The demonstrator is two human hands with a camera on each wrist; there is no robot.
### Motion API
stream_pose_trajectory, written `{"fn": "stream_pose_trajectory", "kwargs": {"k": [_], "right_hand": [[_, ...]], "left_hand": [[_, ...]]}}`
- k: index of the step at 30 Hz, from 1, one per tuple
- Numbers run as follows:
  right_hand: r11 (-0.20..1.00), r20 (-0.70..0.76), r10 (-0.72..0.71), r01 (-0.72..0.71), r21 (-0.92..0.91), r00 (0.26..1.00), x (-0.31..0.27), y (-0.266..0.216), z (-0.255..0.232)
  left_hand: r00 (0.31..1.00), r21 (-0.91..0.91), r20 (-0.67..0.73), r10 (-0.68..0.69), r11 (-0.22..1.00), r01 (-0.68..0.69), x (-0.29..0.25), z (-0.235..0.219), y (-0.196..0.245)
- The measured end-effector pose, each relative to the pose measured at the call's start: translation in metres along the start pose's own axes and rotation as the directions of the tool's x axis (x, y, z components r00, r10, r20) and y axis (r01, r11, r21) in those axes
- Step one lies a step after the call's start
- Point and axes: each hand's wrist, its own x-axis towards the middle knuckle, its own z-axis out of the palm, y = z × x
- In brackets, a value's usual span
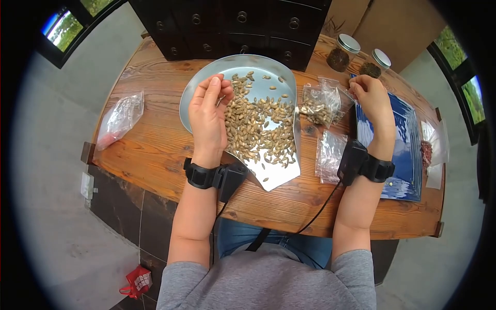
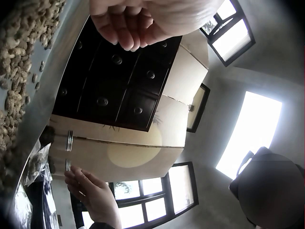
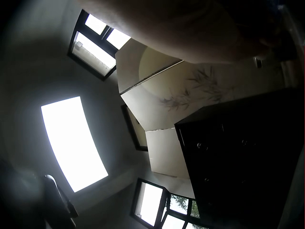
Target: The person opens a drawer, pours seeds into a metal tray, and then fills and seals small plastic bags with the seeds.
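A metal scoop pan (image 1: 206, 67) lies on the wooden table, holding many brown, striped seed-like pods (image 1: 248, 119). My left hand (image 1: 207, 111) is raised over the pan's left side, fingers loosely bent; nothing shows between them in the left wrist view. My right hand (image 1: 373, 98) hovers at the right, above the blue tray's upper left edge, its fingers loosely curved. Nearest to its fingertips is a clear plastic bag (image 1: 323, 106) with similar pods inside, overlapping them in the head view. The right wrist view shows only a dark part of that hand (image 3: 190, 28).
Flat clear bags (image 1: 330, 155) lie right of the pan. A blue tray (image 1: 405, 155) is farther right, beside a bag of reddish bits (image 1: 427, 154). Two lidded jars (image 1: 338, 59) stand behind, near a dark drawer cabinet (image 1: 227, 26). Another plastic bag (image 1: 121, 119) lies at left.
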Motion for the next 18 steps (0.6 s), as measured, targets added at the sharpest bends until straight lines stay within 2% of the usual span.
{"fn": "stream_pose_trajectory", "kwargs": {"k": [2,4,5,8,9,10,11,12,14,16,18], "right_hand": [[1.0,0.004,-0.003,0.003,0.007,1.0,-0.001,-0.002,-0.001],[0.991,0.226,-0.109,0.088,0.101,0.968,-0.006,-0.008,0.001],[0.991,0.224,-0.108,0.087,0.1,0.969,-0.009,-0.013,0.003],[0.988,0.532,-0.117,0.046,0.145,0.839,-0.018,-0.03,0.014],[0.993,0.556,-0.067,0.0,0.119,0.828,-0.021,-0.035,0.017],[0.995,0.579,-0.017,-0.045,0.092,0.815,-0.023,-0.037,0.02],[0.997,0.568,-0.064,0.032,0.067,0.821,-0.024,-0.033,0.026],[0.998,0.563,-0.064,0.038,0.059,0.824,-0.025,-0.03,0.03],[0.997,0.508,-0.049,0.074,-0.03,0.86,-0.03,-0.025,0.034],[0.998,0.502,-0.025,0.053,-0.041,0.864,-0.031,-0.022,0.034],[0.991,0.42,-0.029,0.082,-0.108,0.907,-0.033,-0.021,0.032]], "left_hand": [[1.0,-0.002,-0.008,0.001,1.0,-0.001,0.0,0.0,0.0],[1.0,0.004,-0.016,0.011,1.0,-0.011,0.0,0.001,0.0],[1.0,0.002,-0.014,0.011,1.0,-0.011,0.0,0.0,0.0],[1.0,0.003,-0.007,0.02,1.0,-0.02,0.002,-0.001,-0.001],[1.0,0.009,-0.008,0.011,1.0,-0.011,0.002,-0.002,-0.003],[1.0,0.016,-0.009,0.002,1.0,-0.002,0.003,-0.003,-0.004],[1.0,0.017,-0.014,-0.005,1.0,0.005,0.003,-0.004,-0.003],[1.0,0.006,-0.013,-0.001,1.0,0.001,0.004,-0.004,-0.004],[1.0,-0.01,-0.009,-0.004,1.0,0.004,0.005,-0.006,-0.005],[1.0,-0.014,-0.007,-0.014,1.0,0.013,0.004,-0.006,-0.005],[1.0,-0.014,0.007,-0.023,1.0,0.023,0.004,-0.004,-0.004]]}}
